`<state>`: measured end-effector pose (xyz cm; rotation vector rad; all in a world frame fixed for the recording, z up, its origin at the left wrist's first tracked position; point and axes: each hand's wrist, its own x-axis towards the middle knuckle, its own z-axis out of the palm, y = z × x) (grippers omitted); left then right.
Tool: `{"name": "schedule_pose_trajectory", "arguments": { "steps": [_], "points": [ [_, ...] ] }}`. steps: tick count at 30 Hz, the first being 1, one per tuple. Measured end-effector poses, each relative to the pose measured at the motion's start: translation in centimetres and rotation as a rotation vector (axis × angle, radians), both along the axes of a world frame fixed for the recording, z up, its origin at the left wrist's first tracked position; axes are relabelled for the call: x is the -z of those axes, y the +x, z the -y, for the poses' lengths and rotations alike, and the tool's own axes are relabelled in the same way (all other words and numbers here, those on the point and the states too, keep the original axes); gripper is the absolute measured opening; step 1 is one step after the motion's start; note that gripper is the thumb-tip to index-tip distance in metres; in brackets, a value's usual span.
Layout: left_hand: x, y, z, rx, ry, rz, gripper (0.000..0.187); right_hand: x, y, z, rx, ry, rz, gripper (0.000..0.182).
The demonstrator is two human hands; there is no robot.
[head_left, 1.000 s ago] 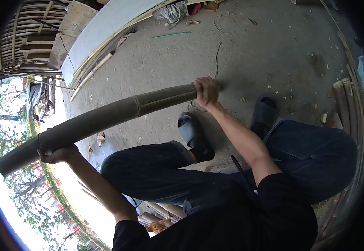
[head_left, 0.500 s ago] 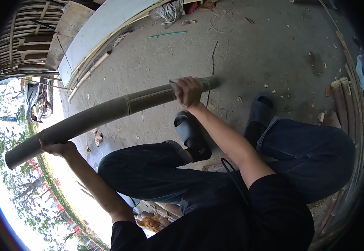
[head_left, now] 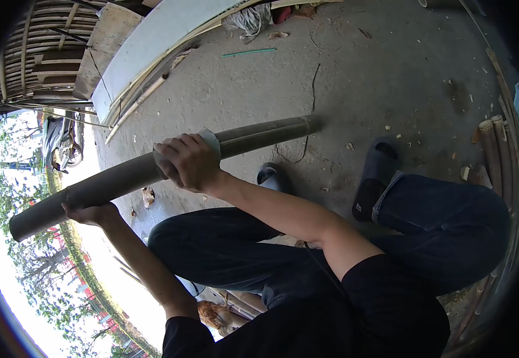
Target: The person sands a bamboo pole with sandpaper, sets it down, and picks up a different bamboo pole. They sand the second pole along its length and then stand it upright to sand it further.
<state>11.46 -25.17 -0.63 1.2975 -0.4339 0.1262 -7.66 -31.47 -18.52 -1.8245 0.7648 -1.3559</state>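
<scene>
A long dark bamboo pole (head_left: pixel 116 181) slants across the view, its left end raised and its far end low over the concrete floor. Near that left end my left hand (head_left: pixel 92 215) supports the pole from below, fingers partly hidden behind it. My right hand (head_left: pixel 191 162) is wrapped over the middle of the pole, with a greyish sheet (head_left: pixel 210 142) showing between the hand and the bamboo.
My sandalled feet (head_left: pixel 382 158) are on the concrete floor (head_left: pixel 259 89). Bamboo poles (head_left: pixel 491 149) lie at the right. A green strip (head_left: pixel 249 53), a grey cloth (head_left: pixel 250 21) and a pale panel (head_left: pixel 152 42) are farther off. A brown animal (head_left: pixel 212 313) is below.
My right hand has slid along the pole toward my left hand, taking the greyish sheet with it. My left hand still supports the pole near its left end.
</scene>
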Motion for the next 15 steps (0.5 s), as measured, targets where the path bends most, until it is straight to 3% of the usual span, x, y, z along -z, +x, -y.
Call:
{"name": "schedule_pose_trajectory", "arguments": {
  "steps": [1,2,4,6,8,10,11,13,15],
  "points": [
    [0.4,0.3,-0.2,-0.024,0.023,-0.028,0.061,2.0,-0.3,-0.1,0.074,-0.128,0.112,0.034],
    [0.7,1.6,-0.7,-0.038,0.043,-0.023,0.06,4.2,-1.4,0.2,0.099,-0.184,0.031,0.038],
    [1.0,2.4,-1.1,-0.07,0.077,-0.093,0.057,9.6,-4.7,1.5,0.138,-0.113,-0.123,0.035],
    [1.6,3.3,-1.5,-0.079,0.076,-0.129,0.055,16.8,-9.7,3.7,0.248,-0.012,-0.188,0.042],
    [2.0,4.1,-2.0,-0.005,-0.055,-0.178,0.054,23.0,-15.5,6.3,0.164,0.096,-0.294,0.045],
    [1.6,3.4,-1.8,0.031,-0.127,-0.25,0.056,24.4,-18.0,7.9,-0.007,0.319,-0.301,0.045],
    [1.6,2.8,-2.0,0.047,-0.195,-0.327,0.057,24.7,-17.9,8.0,-0.006,0.318,-0.306,0.045],
    [1.9,3.6,-2.3,0.063,-0.232,-0.34,0.06,23.8,-17.3,8.5,-0.028,0.58,-0.485,0.045],
    [1.6,2.7,-1.4,0.061,-0.085,-0.237,0.056,21.4,-15.9,6.8,0.021,0.548,-0.408,0.045]
  ]
}}
